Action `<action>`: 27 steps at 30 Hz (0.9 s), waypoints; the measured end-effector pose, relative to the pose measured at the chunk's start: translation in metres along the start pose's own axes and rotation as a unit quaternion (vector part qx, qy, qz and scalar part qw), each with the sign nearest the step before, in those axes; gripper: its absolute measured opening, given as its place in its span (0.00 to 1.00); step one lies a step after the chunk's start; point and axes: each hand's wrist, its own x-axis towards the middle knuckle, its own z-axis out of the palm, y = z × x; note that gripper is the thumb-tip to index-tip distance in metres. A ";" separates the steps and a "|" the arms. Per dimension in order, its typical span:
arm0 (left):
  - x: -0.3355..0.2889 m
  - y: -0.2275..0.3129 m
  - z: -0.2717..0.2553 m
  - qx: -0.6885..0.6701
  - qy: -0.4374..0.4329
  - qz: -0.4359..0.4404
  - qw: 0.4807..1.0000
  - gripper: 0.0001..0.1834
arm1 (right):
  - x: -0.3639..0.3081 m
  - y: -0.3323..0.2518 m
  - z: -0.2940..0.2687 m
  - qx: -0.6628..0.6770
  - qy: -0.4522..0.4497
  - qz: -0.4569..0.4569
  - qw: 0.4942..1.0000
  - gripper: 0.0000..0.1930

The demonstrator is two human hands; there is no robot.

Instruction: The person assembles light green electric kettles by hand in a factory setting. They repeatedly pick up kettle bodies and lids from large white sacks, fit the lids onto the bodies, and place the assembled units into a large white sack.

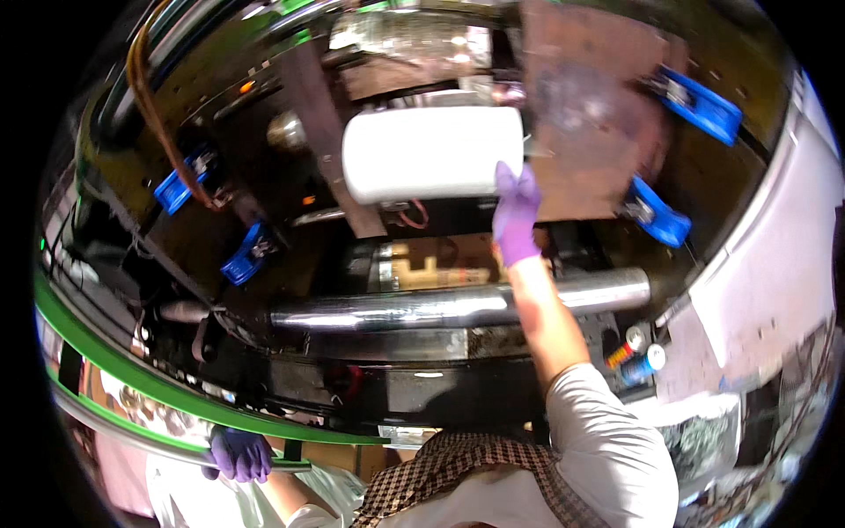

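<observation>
Two gloved hands are at work: my right hand [516, 216], in a purple glove, reaches up and lays spread fingers flat against the right end of the white rounded housing [433, 153], touching it without closing around anything. My left hand [238, 455] is wrapped shut around the silver rail [132, 436] that runs beside the green curved rim [167, 387] at the lower left. That white housing sits high in the machine, above the long polished steel roller [458, 304] and left of a brown plate [590, 114]. It looks to me like smooth, hard moulded plastic, stiff and probably slippery under the glove, and likely light for its bulk; I judge the rounded end edges the best place to take hold, not the glossy face. Four blue clamps show, two at the left [176, 189] and two at the right [700, 106], all bright blue and blocky. Small cylindrical cans [638, 356] stand low at the right, one with a blue cap, another with red and yellow banding.
</observation>
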 end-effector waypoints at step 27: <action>0.564 -0.510 0.028 -0.037 0.384 -0.063 0.921 0.11 | -0.599 -0.520 -0.221 -0.797 0.088 0.034 0.597 0.08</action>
